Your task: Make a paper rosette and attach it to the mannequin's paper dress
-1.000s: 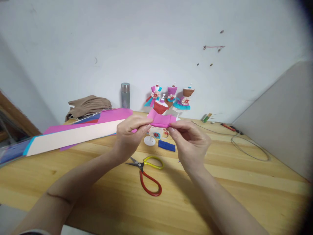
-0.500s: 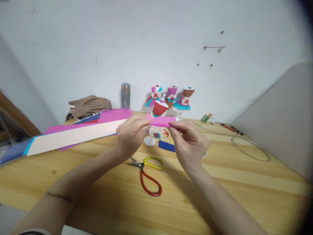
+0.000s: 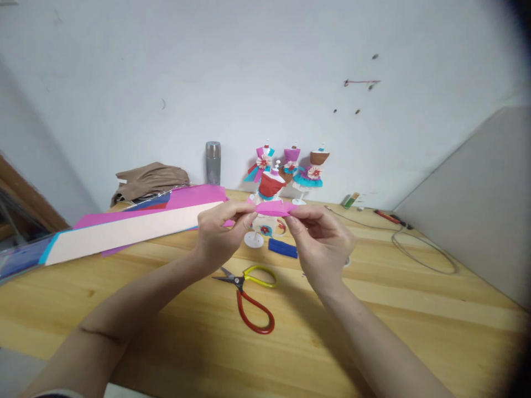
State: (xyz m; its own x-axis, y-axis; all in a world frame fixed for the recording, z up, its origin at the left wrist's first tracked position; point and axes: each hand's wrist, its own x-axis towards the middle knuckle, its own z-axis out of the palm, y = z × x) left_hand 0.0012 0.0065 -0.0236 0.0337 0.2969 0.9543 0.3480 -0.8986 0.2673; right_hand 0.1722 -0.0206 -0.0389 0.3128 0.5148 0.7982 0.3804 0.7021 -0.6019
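Note:
A folded strip of pink paper [image 3: 274, 208] is held up level above the table. My left hand [image 3: 224, 224] pinches its left end between thumb and fingers. At the other end, the thumb and fingers of my right hand [image 3: 319, 240] are closed on it. Just behind the strip stands a small dress form [image 3: 271, 185] with a red top, partly covered by the paper. A folded blue piece [image 3: 282, 247] lies on the table beside my right hand. Below the hands lie scissors [image 3: 243, 287], blades apart, with one yellow and one red handle.
Several small dressed forms [image 3: 317, 171] stand by the wall. Pink and cream paper sheets [image 3: 133, 235], a brown cloth [image 3: 151, 179] and a grey flask [image 3: 213, 163] are at the left. A cable [image 3: 423, 257] and a green glue stick [image 3: 351, 200] lie at the right.
The pink paper's raised left corner has come down, and the strip now looks flatter and slightly bowed. Both hands keep their hold in nearly the same place.

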